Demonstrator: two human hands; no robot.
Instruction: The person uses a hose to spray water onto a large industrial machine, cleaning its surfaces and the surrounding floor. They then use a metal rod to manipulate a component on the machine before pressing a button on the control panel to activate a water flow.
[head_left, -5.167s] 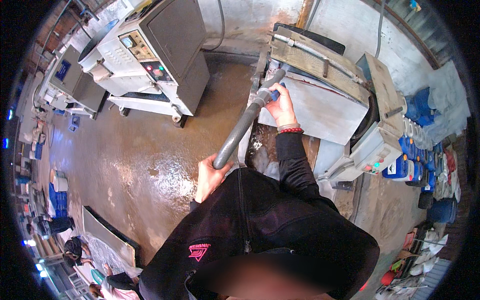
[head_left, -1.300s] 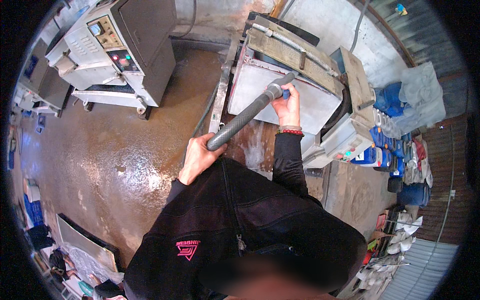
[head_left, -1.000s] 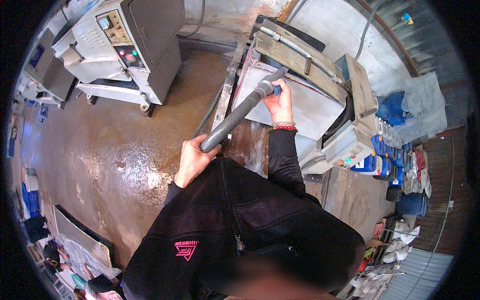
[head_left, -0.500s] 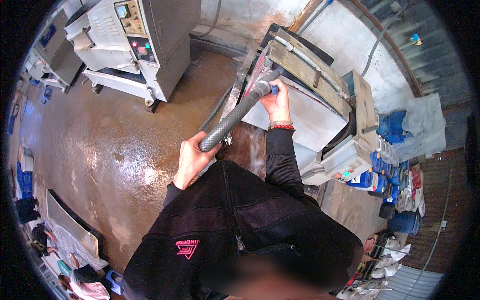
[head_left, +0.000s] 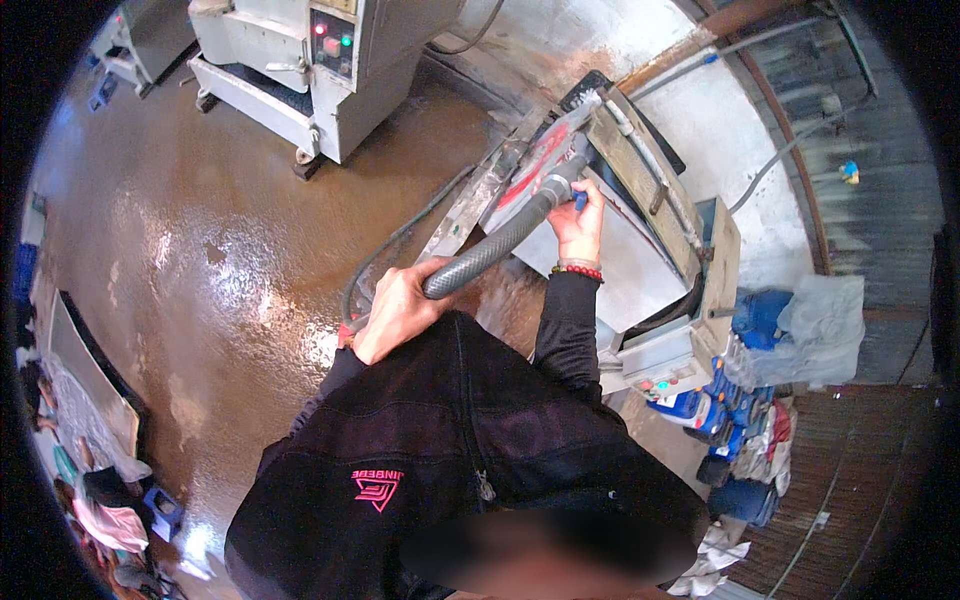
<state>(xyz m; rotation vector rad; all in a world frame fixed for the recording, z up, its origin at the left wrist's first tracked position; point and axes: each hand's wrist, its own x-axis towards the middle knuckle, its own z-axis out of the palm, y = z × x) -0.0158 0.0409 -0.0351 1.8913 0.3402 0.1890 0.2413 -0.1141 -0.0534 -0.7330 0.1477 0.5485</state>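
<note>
A thick grey ribbed hose runs slantwise in front of me, bending slightly toward its near end. My left hand is closed around that near end, its fingers partly hidden behind the hose. At the far end, a clamped fitting joins the hose to the pale boxy machine. Beside this fitting my right hand grips a small blue valve handle, with its thumb raised. Red beads circle my right wrist.
A wet brown floor spreads to the left. Another white machine with lit buttons stands at the far left. Blue jugs crowd the right side. A thin hose lies on the floor. People sit at the lower left.
The hose was straighter and now curves. My left hand has turned further over its near end. My right hand stays at the blue handle. The whole view has shifted.
</note>
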